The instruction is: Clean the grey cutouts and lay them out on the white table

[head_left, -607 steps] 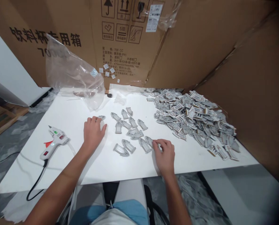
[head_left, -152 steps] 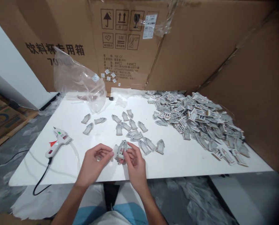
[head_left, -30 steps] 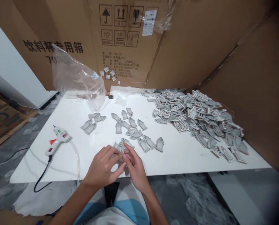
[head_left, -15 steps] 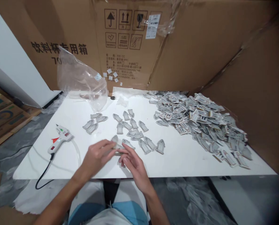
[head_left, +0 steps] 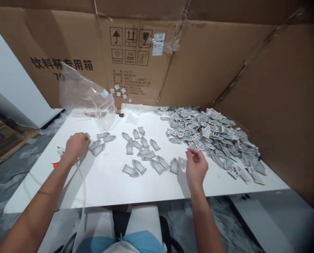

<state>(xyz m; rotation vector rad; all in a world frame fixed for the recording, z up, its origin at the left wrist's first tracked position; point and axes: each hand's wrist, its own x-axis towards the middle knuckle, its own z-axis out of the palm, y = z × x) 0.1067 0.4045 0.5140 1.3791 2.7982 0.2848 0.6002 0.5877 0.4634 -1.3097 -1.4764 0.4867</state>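
Well, the left hand [head_left: 77, 146] curls down over the table [head_left: 106, 189] beside a small group of gray cutouts [head_left: 97, 146], its grip hidden, while the right hand's [head_left: 196, 165] fingers loosely pinch, holding what I can't tell, just beside a lone cutout [head_left: 174, 166] near the big heap [head_left: 212, 140].

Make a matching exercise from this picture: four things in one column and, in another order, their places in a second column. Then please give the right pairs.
Things:
1. left hand
2. right hand
3. clear plastic bag
4. large heap of grey pieces

Places:
A. Crumpled at the back of the white table, against the cardboard
B. Piled on the table's right side
C. Fingers at a small grey piece, near the table's left side
D. Above the table, just right of the loose grey pieces

Pairs: 1-C; 2-D; 3-A; 4-B
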